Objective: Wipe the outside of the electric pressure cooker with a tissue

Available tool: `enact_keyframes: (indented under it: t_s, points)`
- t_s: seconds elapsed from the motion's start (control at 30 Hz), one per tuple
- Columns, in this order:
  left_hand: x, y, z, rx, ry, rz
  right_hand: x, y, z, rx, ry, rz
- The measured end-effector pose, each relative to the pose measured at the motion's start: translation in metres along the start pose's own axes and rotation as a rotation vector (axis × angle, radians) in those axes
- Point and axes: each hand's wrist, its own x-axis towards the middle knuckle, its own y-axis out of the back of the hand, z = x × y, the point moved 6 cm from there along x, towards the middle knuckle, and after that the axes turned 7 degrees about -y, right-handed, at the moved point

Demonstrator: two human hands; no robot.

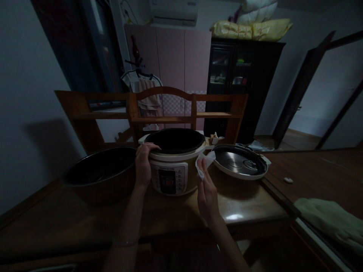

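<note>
Left hand [143, 163] grips the open cooker's [173, 166] rim, right hand [206, 189] pinches a white cloth [204, 163] against its side. Dark inner pot [99, 172] sits left, lid [240, 161] right, on the wooden surface [246, 204]. Panel writing is unreadable.

Cooker [172, 172]: pale gold body under a cream-white rim band, black inside, with a dark control panel flanked by small white buttons; the cloth [204, 163] at its three o'clock is plain white. Lid [240, 161], further toward three o'clock: white rim, silvery steel inner face; bowl [99, 172] at the cooker's nine o'clock: black inside; table [70, 223]: glossy mid-brown wood. Beyond at twelve o'clock, the wardrobe [184, 64] is plain pink with a pink-and-white check low down, the cabinet [241, 75] black, the bundles [252, 30] on it yellow.
</note>
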Motion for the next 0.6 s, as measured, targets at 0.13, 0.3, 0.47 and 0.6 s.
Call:
enact_keyframes:
  t_s: [0.13,0.3,0.47,0.6]
  points:
    - [0.000,0.000,-0.001,0.003,0.010,-0.001,-0.001,-0.011,-0.002,-0.024,0.006,-0.047]
    - [0.000,0.000,-0.003,-0.010,0.008,-0.002,-0.009,-0.015,0.005,-0.069,0.034,-0.057]
    - [-0.001,-0.001,-0.003,-0.006,0.004,0.006,-0.017,-0.015,0.012,-0.110,0.035,-0.073]
    - [-0.001,0.000,-0.002,-0.003,0.000,0.012,-0.022,-0.016,0.017,-0.112,0.007,-0.077]
